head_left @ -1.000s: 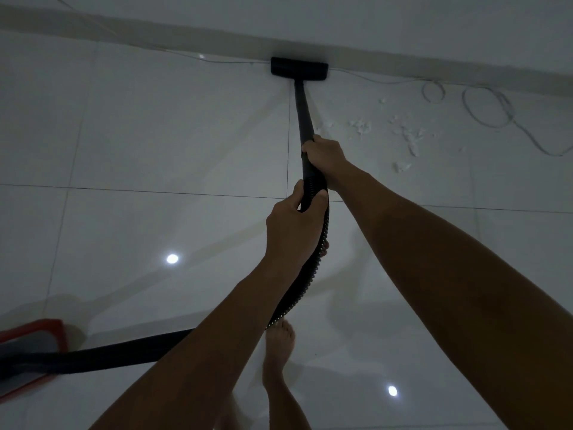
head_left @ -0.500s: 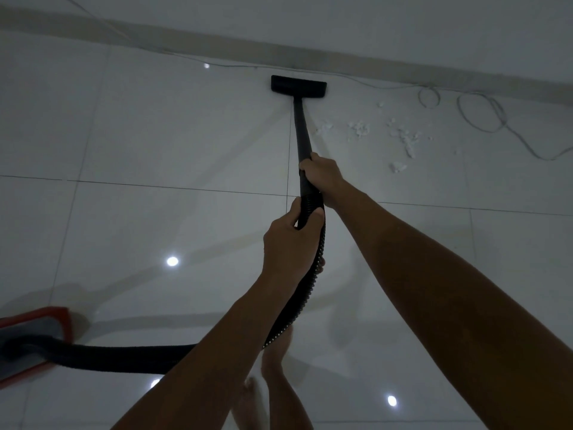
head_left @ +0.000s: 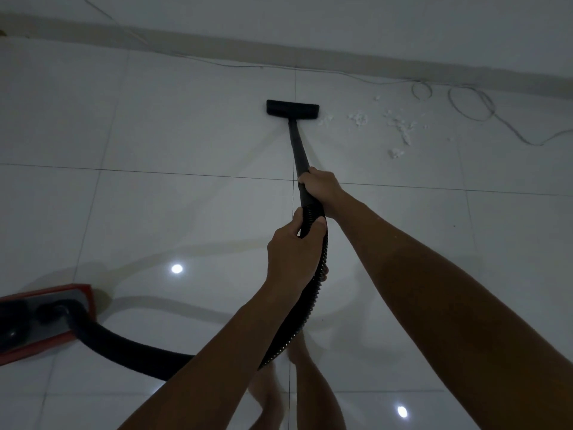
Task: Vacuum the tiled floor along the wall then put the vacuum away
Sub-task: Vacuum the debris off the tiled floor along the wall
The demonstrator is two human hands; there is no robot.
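A black vacuum wand (head_left: 298, 150) runs forward to a flat black floor head (head_left: 292, 108) resting on the glossy white tiles, a short way off the wall's skirting (head_left: 217, 46). My right hand (head_left: 319, 185) grips the wand's lower end. Just behind it, my left hand (head_left: 293, 254) is closed around the ribbed black hose (head_left: 310, 308). The hose curves down and left to the red and grey vacuum body (head_left: 40, 321) at the left edge. White scraps of debris (head_left: 403, 128) lie right of the floor head.
A thin pale cable (head_left: 465, 107) runs along the wall and loops on the floor at the far right. My bare feet (head_left: 269, 389) stand under my arms. Ceiling lights reflect as bright spots on the tiles.
The floor head has been pulled back from the skirting toward me. Both hands keep their grip. More of the red vacuum body shows at the left.
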